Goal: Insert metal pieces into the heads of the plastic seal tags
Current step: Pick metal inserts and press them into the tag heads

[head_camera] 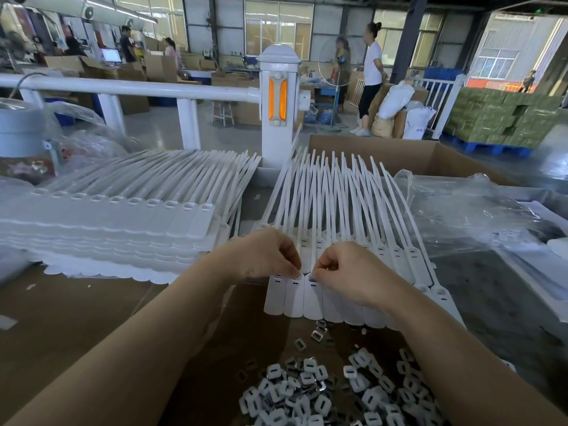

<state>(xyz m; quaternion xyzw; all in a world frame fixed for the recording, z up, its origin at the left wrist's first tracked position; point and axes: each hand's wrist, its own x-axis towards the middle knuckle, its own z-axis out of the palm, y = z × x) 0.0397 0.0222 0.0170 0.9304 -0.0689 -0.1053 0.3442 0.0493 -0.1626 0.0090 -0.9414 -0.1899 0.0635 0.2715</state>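
Observation:
A joined row of white plastic seal tags [295, 298] lies in front of me, flat tag ends toward me and long tails fanning away. My left hand [267, 253] has curled fingers pinching at the head of the second tag from the left. My right hand [344, 269] pinches at the head of the third tag, fingertips on its slot; any metal piece in the fingers is hidden. A pile of small metal pieces with white plastic caps [335, 392] lies on the cardboard close to me, below my forearms.
A tall stack of more tag sheets [116, 229] sits to the left. An open cardboard box [399, 155] and crumpled clear plastic bags [467, 210] lie at right. A white railing post [278, 103] stands behind the bench. People stand far back.

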